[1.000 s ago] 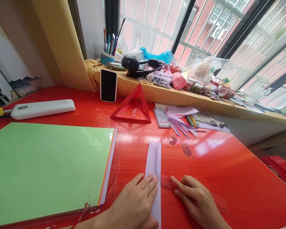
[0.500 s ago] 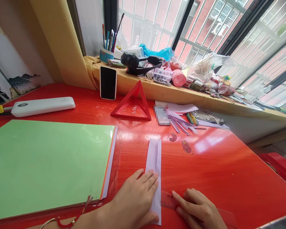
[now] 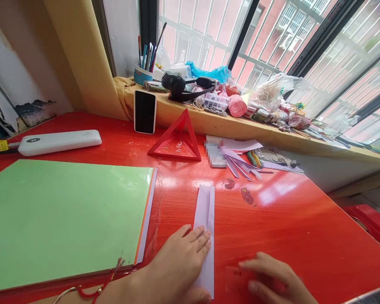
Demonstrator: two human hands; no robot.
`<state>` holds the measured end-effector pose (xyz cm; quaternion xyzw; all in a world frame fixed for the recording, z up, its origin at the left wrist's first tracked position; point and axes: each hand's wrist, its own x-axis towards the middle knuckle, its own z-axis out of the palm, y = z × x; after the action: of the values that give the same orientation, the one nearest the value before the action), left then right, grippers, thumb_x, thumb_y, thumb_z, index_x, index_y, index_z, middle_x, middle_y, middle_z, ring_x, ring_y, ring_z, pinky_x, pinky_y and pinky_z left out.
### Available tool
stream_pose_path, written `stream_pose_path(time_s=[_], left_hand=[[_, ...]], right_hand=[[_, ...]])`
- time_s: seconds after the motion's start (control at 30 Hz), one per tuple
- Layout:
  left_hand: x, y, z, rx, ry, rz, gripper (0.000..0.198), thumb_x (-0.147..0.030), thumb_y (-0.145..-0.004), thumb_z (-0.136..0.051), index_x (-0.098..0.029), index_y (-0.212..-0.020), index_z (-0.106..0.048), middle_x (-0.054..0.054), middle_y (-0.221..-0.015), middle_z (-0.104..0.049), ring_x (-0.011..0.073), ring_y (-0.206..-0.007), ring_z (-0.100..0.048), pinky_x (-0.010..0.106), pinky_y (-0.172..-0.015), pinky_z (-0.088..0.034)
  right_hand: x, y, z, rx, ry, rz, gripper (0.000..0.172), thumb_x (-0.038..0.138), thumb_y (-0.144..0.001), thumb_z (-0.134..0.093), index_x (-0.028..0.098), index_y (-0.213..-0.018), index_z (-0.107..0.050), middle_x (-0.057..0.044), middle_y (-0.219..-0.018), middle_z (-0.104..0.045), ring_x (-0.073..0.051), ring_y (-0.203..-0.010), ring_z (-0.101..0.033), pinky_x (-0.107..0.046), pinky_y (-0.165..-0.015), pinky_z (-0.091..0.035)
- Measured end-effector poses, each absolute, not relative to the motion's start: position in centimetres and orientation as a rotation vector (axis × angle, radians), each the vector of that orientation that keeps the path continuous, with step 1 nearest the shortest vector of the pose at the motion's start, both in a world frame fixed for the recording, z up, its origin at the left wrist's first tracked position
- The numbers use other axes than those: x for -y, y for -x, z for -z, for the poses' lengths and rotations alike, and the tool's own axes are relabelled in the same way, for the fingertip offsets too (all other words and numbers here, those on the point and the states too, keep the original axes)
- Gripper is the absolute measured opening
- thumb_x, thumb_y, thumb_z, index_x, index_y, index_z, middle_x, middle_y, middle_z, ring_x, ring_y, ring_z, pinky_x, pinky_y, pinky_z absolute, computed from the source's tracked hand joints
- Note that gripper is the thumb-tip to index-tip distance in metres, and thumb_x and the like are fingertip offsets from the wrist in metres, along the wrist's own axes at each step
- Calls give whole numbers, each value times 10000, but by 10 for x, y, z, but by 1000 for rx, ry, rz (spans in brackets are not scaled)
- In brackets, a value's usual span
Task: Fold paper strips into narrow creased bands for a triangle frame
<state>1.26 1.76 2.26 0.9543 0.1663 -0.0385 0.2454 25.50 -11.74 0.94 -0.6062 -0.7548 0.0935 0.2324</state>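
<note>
A folded strip of pale purple paper (image 3: 205, 207) stands lengthwise on the red table, pointing away from me. My left hand (image 3: 186, 253) lies flat across its lower half, fingers stretched out and pressing it down. To the right of the strip, my right hand (image 3: 274, 276) is smeared by motion, thumb and fingers on a clear ruler (image 3: 232, 278). The ruler's near end shows faintly, apart from the paper; the rest of it is hard to make out.
Green sheets (image 3: 69, 219) lie at the left, below a white power bank (image 3: 60, 142). A red triangular paper frame (image 3: 193, 139), a propped phone (image 3: 145, 112) and purple paper strips (image 3: 240, 162) stand or lie at the back. The cluttered windowsill (image 3: 183, 114) is beyond.
My right hand has moved right and slightly down with the clear ruler, away from the paper's edge. My left hand and the strip have stayed in place.
</note>
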Motion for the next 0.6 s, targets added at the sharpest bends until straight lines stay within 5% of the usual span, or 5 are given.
stream_pose_path(time_s=[0.2, 0.6], left_hand=[[-18, -13, -29, -468, -2620, 105, 776, -554, -907, -611, -43, -1458, -420, 188, -1494, -386, 298, -1416, -382, 476, -1177, -295], [-19, -14, -20, -399, -2716, 57, 751, -499, -893, -658, -27, -1437, -444, 172, -1493, -398, 312, -1393, -416, 468, -1140, -350]], right_hand=[[81, -243, -6, 1900, 1729, -152, 397, 505, -991, -465, 254, -1028, -769, -30, -675, -659, -152, -548, -635, -217, -483, -537], [43, -267, 12, 2068, 1675, 305, 359, 412, -1030, -436, 281, -1140, -751, -10, -658, -599, -139, -574, -546, -244, -553, -451]])
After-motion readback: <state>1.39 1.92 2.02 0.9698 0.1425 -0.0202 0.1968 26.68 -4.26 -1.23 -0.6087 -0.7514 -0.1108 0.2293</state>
